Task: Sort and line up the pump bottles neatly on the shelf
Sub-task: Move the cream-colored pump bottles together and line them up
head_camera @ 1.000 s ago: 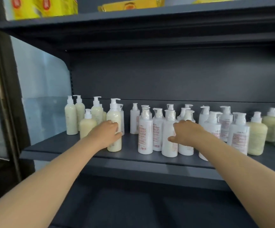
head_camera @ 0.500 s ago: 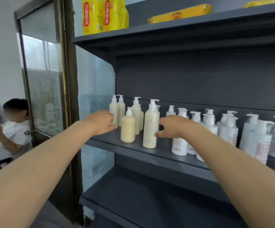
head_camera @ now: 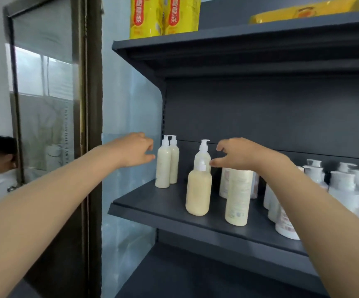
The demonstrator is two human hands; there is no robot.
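A dark grey shelf carries cream pump bottles at its left end and white bottles further right, all upright. The left hand hovers just beside the leftmost pair and the right hand above the middle ones. The fingers of both are spread, grasping nothing.

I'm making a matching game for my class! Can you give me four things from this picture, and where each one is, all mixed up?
Things:
1. yellow packs
2. short cream bottle
3. white bottles
4. left hand

Places:
A. right end of the bottle shelf
B. in the air, just left of the two leftmost bottles
C. on the top shelf
D. right in front of a taller pump bottle

Pairs: 1-C, 2-D, 3-A, 4-B
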